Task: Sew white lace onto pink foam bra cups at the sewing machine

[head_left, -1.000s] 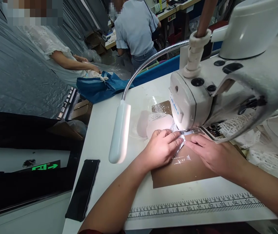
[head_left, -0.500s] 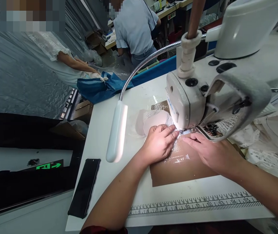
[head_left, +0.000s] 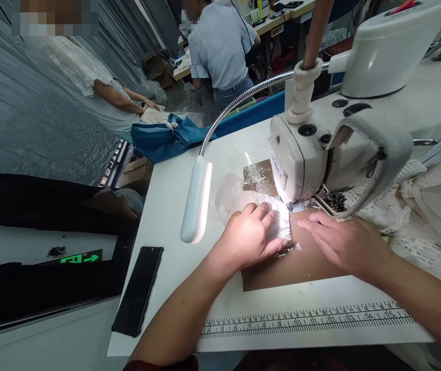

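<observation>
My left hand (head_left: 253, 234) lies over a white lace piece (head_left: 280, 221), its thumb at the lace's near edge and its fingers bent on top. The lace joins a pale, smooth cup-shaped piece (head_left: 230, 193), partly hidden by that hand. Right of the lace, the fingers of my right hand (head_left: 334, 237) stretch out over a brown sheet (head_left: 301, 270), holding nothing that I can see. Just beyond both hands is the sewing machine (head_left: 293, 159). Its presser foot (head_left: 292, 207) stands close to the lace's right edge.
A lit lamp (head_left: 196, 201) on a bendy neck hangs left of the machine. A black phone (head_left: 137, 291) lies at the table's left edge, a printed ruler (head_left: 305, 322) along the front. White lace garments (head_left: 429, 247) are heaped at right. Two people (head_left: 222, 46) are beyond the table.
My left hand has come slightly nearer, and its thumb has spread from the fingers. More of the lace shows, left of the presser foot. My right hand has shifted slightly right.
</observation>
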`<action>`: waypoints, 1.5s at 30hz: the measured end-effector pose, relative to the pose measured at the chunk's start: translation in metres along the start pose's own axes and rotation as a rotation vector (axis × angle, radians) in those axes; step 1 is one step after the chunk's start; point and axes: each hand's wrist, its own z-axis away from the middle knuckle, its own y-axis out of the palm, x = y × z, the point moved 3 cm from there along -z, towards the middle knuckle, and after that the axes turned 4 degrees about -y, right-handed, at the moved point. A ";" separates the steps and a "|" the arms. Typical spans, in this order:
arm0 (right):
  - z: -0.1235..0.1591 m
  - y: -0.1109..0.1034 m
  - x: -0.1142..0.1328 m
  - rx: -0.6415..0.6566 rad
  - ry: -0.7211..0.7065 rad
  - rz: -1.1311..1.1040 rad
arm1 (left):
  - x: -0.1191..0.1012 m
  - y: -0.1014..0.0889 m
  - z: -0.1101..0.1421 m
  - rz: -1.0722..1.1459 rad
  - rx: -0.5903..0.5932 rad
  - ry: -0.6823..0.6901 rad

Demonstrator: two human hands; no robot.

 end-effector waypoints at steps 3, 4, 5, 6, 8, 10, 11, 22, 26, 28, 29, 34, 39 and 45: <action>0.001 -0.001 -0.002 -0.005 0.013 0.026 | -0.006 -0.011 0.008 0.074 0.098 -0.010; 0.001 0.000 -0.002 -0.004 0.014 0.027 | -0.008 -0.012 0.010 0.088 0.120 0.002; 0.001 0.000 -0.002 -0.001 0.015 0.026 | -0.010 -0.013 0.010 0.098 0.138 0.024; 0.001 0.001 -0.003 0.002 0.016 0.022 | -0.012 -0.012 0.011 0.103 0.153 0.055; 0.001 0.001 -0.003 0.008 0.023 0.006 | -0.016 -0.009 0.011 0.103 0.168 0.124; 0.000 0.001 -0.003 0.010 0.032 -0.026 | -0.018 -0.003 0.010 0.095 0.150 0.161; -0.001 0.000 -0.002 0.018 0.036 -0.050 | -0.018 0.000 0.009 0.100 0.127 0.162; -0.005 0.012 0.004 0.028 0.044 -0.186 | 0.012 0.009 -0.009 0.796 0.143 0.016; -0.010 0.015 0.006 0.016 0.085 -0.267 | 0.013 0.011 -0.008 0.868 0.181 0.044; -0.010 0.016 0.004 0.038 0.125 -0.317 | 0.010 0.010 -0.006 0.769 0.144 0.104; -0.009 0.015 0.003 0.052 0.138 -0.335 | 0.008 0.010 -0.006 0.715 0.107 0.140; -0.004 0.015 -0.004 0.090 0.207 -0.359 | 0.008 0.012 -0.009 0.767 0.055 0.181; -0.009 0.017 -0.001 0.064 0.169 -0.222 | 0.010 0.013 -0.011 0.808 0.082 0.169; -0.005 0.013 0.005 0.064 0.055 -0.323 | 0.003 0.010 -0.006 0.654 0.034 0.280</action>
